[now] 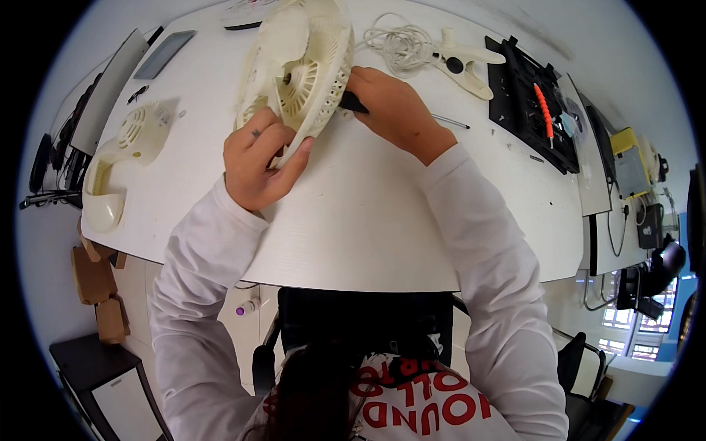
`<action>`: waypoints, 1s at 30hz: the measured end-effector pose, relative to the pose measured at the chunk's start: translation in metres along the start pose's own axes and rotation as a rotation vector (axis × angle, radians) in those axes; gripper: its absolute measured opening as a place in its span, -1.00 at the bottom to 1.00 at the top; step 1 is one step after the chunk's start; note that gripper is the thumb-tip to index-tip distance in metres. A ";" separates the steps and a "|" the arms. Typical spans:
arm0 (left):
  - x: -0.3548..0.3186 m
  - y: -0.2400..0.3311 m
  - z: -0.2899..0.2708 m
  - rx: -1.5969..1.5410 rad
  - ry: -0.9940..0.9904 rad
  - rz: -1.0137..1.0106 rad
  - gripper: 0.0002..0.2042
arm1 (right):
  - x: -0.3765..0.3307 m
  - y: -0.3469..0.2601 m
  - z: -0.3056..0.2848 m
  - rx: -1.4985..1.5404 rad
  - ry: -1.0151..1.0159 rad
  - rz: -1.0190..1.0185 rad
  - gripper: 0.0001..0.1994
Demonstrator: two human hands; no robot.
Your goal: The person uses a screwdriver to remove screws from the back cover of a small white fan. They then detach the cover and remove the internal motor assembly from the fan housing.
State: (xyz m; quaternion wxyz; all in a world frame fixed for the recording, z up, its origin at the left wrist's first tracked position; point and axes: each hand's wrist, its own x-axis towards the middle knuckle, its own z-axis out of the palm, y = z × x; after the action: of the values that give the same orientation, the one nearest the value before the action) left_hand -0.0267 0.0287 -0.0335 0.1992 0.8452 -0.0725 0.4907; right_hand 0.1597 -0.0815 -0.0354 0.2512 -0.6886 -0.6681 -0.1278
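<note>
A round cream plastic fan housing [318, 88], slotted round its rim, is held tilted above the white table. My left hand [265, 158] is closed on its near rim, with the thumb outside. At its right side my right hand [393, 106] has curled fingers against the housing and around a black part [353, 102]; most of that part is hidden, so its kind does not show. A thin metal rod [450, 121] sticks out past my right wrist, its other end covered. Coiled white cable [401, 45] lies just beyond that hand.
Another cream plastic piece with a vented head and curved neck [140, 136] lies at the left. A cream forked stand part [471, 62] rests at the back right, near a black tool case [533, 103] with an orange-handled tool [544, 114]. Small screws are scattered beside it.
</note>
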 end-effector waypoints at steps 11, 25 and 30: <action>-0.003 -0.002 -0.001 0.001 -0.023 -0.028 -0.83 | -0.008 0.000 -0.001 -0.073 0.009 0.083 -0.75; -0.002 -0.002 -0.002 0.020 -0.032 -0.019 -0.82 | -0.008 0.002 0.004 -0.067 0.096 0.021 -0.77; -0.001 -0.001 -0.002 0.034 -0.042 -0.015 -0.83 | -0.009 0.004 0.001 -0.064 0.081 0.034 -0.75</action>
State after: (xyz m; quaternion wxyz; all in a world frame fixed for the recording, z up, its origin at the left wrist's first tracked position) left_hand -0.0286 0.0303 -0.0341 0.1867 0.8591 -0.0619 0.4724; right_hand 0.1627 -0.0885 -0.0414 0.2582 -0.7017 -0.6413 -0.1725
